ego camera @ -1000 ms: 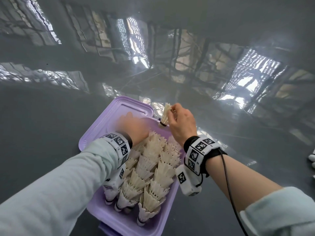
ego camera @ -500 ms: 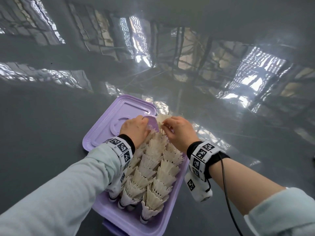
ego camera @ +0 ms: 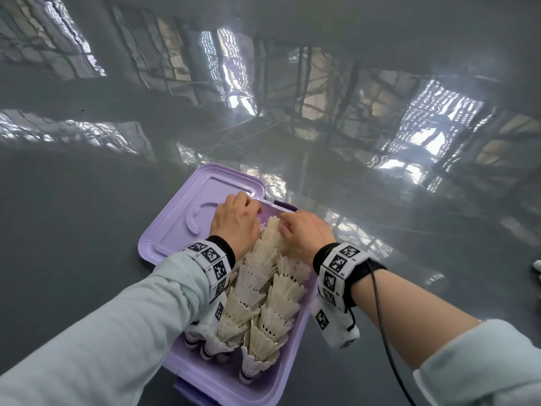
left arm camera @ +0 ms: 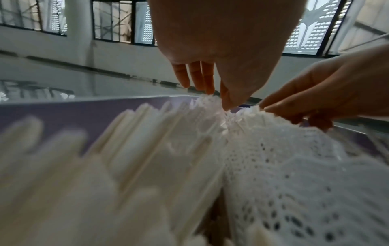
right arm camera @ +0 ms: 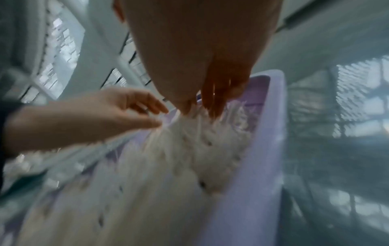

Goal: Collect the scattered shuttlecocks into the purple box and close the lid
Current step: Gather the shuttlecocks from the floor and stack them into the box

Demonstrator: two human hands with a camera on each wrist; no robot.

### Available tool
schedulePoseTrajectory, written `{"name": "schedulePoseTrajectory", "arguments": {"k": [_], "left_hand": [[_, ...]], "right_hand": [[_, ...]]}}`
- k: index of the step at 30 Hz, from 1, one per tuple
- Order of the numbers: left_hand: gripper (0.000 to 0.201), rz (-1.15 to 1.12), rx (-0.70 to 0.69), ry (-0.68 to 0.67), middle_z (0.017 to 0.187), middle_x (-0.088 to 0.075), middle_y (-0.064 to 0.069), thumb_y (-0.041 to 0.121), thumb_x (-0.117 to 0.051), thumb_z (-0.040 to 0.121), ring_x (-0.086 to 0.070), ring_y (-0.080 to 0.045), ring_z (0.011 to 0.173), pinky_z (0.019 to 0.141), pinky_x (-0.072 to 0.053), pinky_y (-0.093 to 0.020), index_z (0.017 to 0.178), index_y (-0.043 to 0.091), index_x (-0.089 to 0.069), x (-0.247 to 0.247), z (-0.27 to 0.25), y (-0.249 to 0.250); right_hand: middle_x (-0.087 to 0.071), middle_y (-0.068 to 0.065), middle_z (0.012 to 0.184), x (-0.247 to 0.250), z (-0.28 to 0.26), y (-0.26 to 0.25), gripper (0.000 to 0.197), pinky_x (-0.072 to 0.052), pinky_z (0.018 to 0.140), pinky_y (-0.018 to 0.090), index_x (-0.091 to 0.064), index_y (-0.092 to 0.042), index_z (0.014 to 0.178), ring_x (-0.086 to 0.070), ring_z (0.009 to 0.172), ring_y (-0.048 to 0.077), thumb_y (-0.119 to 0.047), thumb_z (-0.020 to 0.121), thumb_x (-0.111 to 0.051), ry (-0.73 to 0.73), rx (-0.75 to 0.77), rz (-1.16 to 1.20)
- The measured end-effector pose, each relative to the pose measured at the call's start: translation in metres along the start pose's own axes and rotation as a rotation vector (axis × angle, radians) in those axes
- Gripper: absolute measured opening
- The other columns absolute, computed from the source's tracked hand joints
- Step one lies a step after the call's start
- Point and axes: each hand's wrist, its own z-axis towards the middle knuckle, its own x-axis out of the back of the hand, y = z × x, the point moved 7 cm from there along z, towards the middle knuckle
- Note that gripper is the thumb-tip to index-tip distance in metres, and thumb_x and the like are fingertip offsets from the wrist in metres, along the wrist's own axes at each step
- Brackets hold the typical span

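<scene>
I see the purple box on the grey bench, packed with shuttlecocks, its lid lying open at the far left. Both my hands rest at the box's far end: left hand and right hand, fingers loosely extended, touching the top feathers without gripping.

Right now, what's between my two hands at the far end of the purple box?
In the head view, the top shuttlecock of a stacked row fills the gap between left hand and right hand.

I see open worktop all round the purple box. Packed shuttlecocks fill it, and its lid lies flat on the left, blocking that side.
</scene>
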Motion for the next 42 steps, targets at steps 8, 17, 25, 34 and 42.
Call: {"name": "schedulePoseTrajectory", "arguments": {"k": [8,17,25,34,42], "left_hand": [[0.021,-0.168,0.128,-0.096,0.107,-0.055,-0.007,0.015,-0.047,0.092,-0.057,-0.025,0.089,0.072,-0.044,-0.032,0.109,0.009,-0.058,-0.007,-0.004,-0.01],[0.038,-0.363,0.24,-0.003,0.115,-0.059,-0.008,-0.01,-0.044,0.086,-0.056,-0.02,0.101,0.083,-0.041,-0.023,0.116,0.008,-0.059,0.027,-0.004,-0.013],[0.04,-0.366,0.306,-0.053,0.121,-0.06,-0.007,-0.008,-0.041,0.086,-0.056,-0.022,0.108,0.092,-0.044,-0.03,0.116,0.011,-0.06,0.056,0.002,0.016],[0.038,-0.373,0.146,-0.091,0.116,-0.061,-0.013,-0.007,-0.045,0.083,-0.056,-0.027,0.104,0.091,-0.044,-0.033,0.113,0.007,-0.063,0.061,0.019,0.146],[0.028,-0.423,-0.111,-0.117,0.111,-0.065,-0.014,0.007,-0.05,0.088,-0.058,-0.03,0.106,0.093,-0.043,-0.033,0.111,0.007,-0.065,0.072,0.041,0.341]], "right_hand": [[-0.066,-0.003,0.081,0.006,-0.009,-0.014,0.024,-0.052,0.07,0.033,-0.066,-0.016,0.084,-0.061,0.076,0.017,-0.033,0.089,-0.05,0.058,0.132,0.025],[-0.068,-0.004,0.071,0.059,-0.011,0.077,0.017,-0.055,0.077,0.031,-0.068,-0.021,0.082,-0.064,0.069,0.014,-0.011,0.086,-0.055,0.341,-0.341,0.714],[-0.065,0.001,0.065,0.099,-0.064,0.179,0.017,-0.048,0.055,0.022,-0.067,-0.01,0.09,-0.06,0.056,0.012,-0.014,0.085,-0.052,0.419,-0.641,0.788],[-0.059,0.003,0.064,0.146,-0.161,0.275,0.024,-0.035,0.047,0.02,-0.053,-0.016,0.068,-0.055,0.054,0.013,-0.01,0.091,-0.049,0.441,-0.886,0.992],[-0.063,0.006,0.09,0.143,-0.338,0.396,0.018,-0.054,0.089,0.038,-0.055,-0.022,0.071,-0.06,0.084,0.021,-0.023,0.087,-0.048,0.617,-1.21,0.889]]}}
